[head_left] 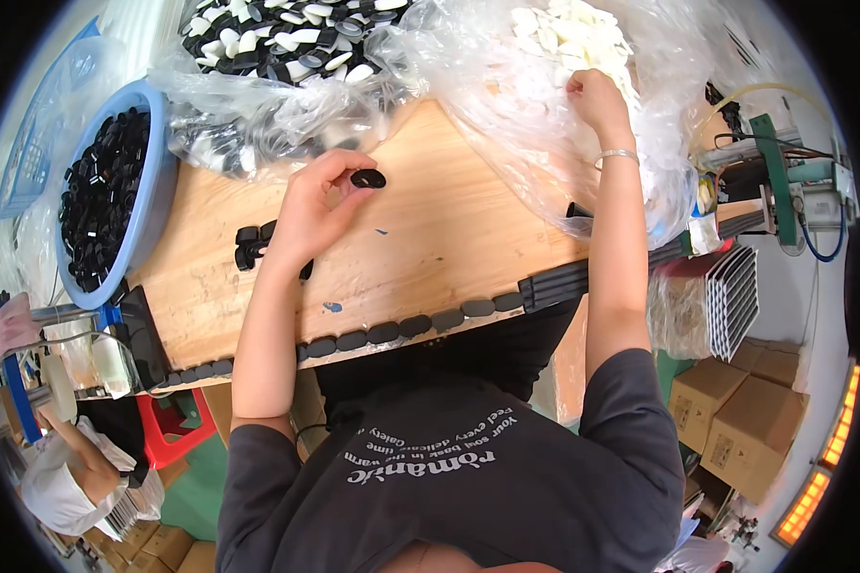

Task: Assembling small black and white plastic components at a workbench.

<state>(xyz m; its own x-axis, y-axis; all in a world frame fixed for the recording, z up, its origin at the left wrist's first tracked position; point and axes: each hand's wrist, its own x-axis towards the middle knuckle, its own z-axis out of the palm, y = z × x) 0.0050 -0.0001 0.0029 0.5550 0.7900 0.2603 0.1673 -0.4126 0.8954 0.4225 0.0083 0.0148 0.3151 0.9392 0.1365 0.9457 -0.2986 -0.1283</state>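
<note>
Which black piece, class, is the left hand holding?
The oval piece pinched in the left hand; the others lie in the blue basin, the black-and-white heap or on the wooden table.

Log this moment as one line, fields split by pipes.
left hand: holding small black oval piece | right hand: at pale pieces on clear plastic | blue basin: holds black pieces

The wooden table (430, 191) bears clear plastic bags (258, 119) and black pieces (247, 235)
</note>
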